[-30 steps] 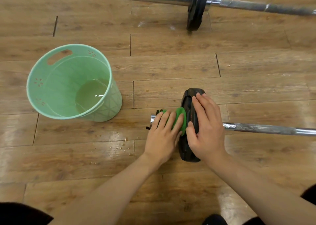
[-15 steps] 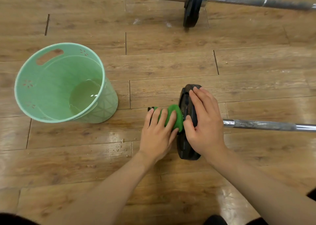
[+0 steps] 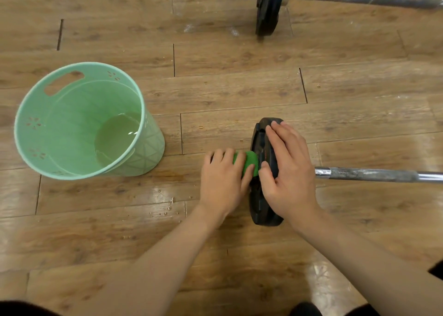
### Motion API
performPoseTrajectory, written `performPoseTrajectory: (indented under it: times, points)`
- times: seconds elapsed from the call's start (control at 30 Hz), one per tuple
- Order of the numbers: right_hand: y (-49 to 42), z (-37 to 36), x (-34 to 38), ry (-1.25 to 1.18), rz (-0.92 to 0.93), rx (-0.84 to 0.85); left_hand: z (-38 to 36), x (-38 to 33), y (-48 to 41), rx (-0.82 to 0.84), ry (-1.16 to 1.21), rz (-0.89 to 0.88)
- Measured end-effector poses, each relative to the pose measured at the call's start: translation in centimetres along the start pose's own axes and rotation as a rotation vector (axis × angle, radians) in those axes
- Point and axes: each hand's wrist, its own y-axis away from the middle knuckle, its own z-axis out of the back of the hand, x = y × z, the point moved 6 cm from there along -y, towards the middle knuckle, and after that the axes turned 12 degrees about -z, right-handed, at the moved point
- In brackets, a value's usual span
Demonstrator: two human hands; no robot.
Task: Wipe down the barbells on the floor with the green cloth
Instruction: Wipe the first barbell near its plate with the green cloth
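A near barbell lies on the wooden floor, its black weight plate (image 3: pixel 260 210) standing on edge and its steel shaft (image 3: pixel 374 174) running off to the right. My left hand (image 3: pixel 221 183) grips the green cloth (image 3: pixel 250 163), wrapped over the bar's short left end right beside the plate. My right hand (image 3: pixel 288 171) lies over the top of the plate with fingers spread, thumb on the plate's left face. A second barbell (image 3: pixel 268 6) with a black plate lies across the top of the view.
A mint-green plastic bucket (image 3: pixel 31 157) with some water at its bottom stands on the floor to the left of my hands. Small crumbs and wet patches mark the boards (image 3: pixel 165 210) in front of it.
My left hand with the cloth has slid a little along the bar's end, close against the plate. My right hand stays on the plate. The view has shifted slightly.
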Motion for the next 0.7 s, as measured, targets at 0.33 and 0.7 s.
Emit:
performPoseTrajectory:
  times: [0.33,0.7]
  points:
    - [-2.0,-0.3,-0.5,-0.003,-0.096,0.033,1.0,0.8,-3.8,0.152,-0.006,0.069]
    - [-2.8,-0.7,-0.1,-0.001,-0.116,0.056,-1.6,-0.3,1.9,-0.14,-0.056,-0.031]
